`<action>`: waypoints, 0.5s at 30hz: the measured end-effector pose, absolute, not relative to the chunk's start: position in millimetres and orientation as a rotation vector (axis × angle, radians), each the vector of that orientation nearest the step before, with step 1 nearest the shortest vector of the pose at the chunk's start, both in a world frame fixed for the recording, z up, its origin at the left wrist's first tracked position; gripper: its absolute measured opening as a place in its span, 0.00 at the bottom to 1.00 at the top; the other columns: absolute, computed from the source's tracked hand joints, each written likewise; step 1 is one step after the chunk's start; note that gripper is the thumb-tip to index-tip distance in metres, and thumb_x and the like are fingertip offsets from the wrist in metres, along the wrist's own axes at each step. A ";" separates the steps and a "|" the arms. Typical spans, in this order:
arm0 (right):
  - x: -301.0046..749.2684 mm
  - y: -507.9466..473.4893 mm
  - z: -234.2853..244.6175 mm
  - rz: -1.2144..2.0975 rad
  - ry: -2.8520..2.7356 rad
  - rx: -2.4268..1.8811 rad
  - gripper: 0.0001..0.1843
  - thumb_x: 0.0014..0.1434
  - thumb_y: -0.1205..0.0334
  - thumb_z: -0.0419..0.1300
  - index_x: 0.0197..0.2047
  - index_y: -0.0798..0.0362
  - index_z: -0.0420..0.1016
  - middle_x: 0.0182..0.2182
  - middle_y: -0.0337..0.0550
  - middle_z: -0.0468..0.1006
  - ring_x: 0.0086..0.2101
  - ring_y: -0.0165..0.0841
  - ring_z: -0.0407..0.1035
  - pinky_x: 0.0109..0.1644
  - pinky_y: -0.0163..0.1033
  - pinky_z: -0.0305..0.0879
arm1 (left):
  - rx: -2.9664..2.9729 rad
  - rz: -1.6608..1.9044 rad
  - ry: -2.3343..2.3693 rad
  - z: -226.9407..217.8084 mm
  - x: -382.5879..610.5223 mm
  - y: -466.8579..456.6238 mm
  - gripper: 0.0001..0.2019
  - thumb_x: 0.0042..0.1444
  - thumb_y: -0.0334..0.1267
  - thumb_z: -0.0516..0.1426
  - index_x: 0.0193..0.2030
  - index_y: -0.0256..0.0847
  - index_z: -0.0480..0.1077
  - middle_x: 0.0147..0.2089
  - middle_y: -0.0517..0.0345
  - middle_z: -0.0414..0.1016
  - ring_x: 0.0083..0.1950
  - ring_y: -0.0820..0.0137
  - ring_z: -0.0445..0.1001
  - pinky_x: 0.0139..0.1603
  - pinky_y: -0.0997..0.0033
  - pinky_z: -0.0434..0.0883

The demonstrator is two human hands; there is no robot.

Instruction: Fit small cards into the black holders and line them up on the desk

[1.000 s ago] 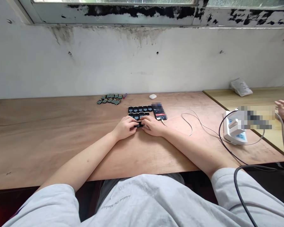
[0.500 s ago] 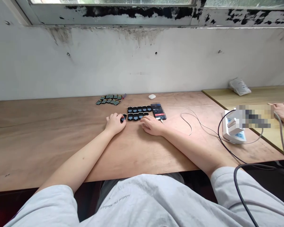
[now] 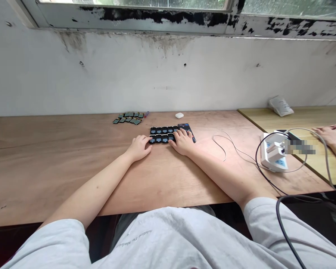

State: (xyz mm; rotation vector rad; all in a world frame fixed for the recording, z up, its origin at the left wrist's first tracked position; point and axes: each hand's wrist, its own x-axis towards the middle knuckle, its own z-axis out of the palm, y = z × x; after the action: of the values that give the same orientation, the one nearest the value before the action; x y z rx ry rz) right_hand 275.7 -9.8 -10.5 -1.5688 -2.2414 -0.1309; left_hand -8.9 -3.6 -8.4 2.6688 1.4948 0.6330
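Observation:
Small black plastic housings with blue-grey inserts stand on the table in two rows, one behind the other. My left hand lies at the left end of the front row, fingertips against the end housing, thumb apart from the fingers. At the other end, my right hand rests with spread fingers, covering part of both rows' right ends. A phone lies beside the rows, partly beneath my right fingers. What exactly the housings belong to is too small to tell.
Several flat grey-green pieces lie near the wall beside a purple pen-like tool. Behind the phone sits a white case. A power strip with cables stands at right. Another person's hands rest on the adjoining table.
The housing at my left hand has moved right to join the front row, which is now packed close. My right hand has shifted up and right, its fingers spreading over the row ends and phone.

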 end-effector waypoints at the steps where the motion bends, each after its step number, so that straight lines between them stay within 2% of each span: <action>1: 275.0 -6.7 -10.6 -0.121 -2.252 -1.586 0.30 0.75 0.40 0.47 0.66 0.54 0.70 0.70 0.60 0.67 0.72 0.58 0.50 0.72 0.69 0.45 | 2.664 0.636 1.490 -7.7 -8.5 -4.1 0.24 0.65 0.46 0.54 0.64 0.41 0.72 0.57 0.42 0.76 0.61 0.48 0.71 0.59 0.46 0.69; 4: 273.7 0.9 -11.0 -0.090 -2.292 -1.621 0.36 0.75 0.36 0.44 0.71 0.53 0.65 0.73 0.60 0.62 0.74 0.58 0.45 0.73 0.73 0.38 | 2.646 0.649 1.478 -6.5 -8.2 -4.7 0.24 0.65 0.46 0.54 0.65 0.41 0.71 0.58 0.42 0.76 0.62 0.48 0.71 0.61 0.46 0.68; 8: 274.1 5.1 -12.7 -0.050 -2.305 -1.664 0.40 0.74 0.32 0.43 0.74 0.53 0.63 0.74 0.60 0.60 0.75 0.60 0.44 0.74 0.76 0.35 | 2.645 0.646 1.456 -7.2 -9.5 -3.9 0.25 0.65 0.47 0.55 0.65 0.40 0.71 0.61 0.42 0.76 0.65 0.48 0.70 0.64 0.45 0.67; 15: 273.7 0.3 -12.9 -0.156 -2.267 -1.595 0.38 0.73 0.33 0.46 0.70 0.53 0.67 0.63 0.62 0.74 0.71 0.60 0.52 0.73 0.76 0.33 | 2.643 0.625 1.443 -6.9 -10.5 -3.8 0.25 0.65 0.48 0.54 0.65 0.40 0.70 0.63 0.42 0.75 0.67 0.48 0.69 0.65 0.44 0.67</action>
State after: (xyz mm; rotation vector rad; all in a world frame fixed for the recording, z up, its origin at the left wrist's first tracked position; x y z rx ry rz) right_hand 273.7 0.3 -12.9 -1.5953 -2.2666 -0.1564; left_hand -10.5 -3.8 -6.9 2.6428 1.4429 0.6249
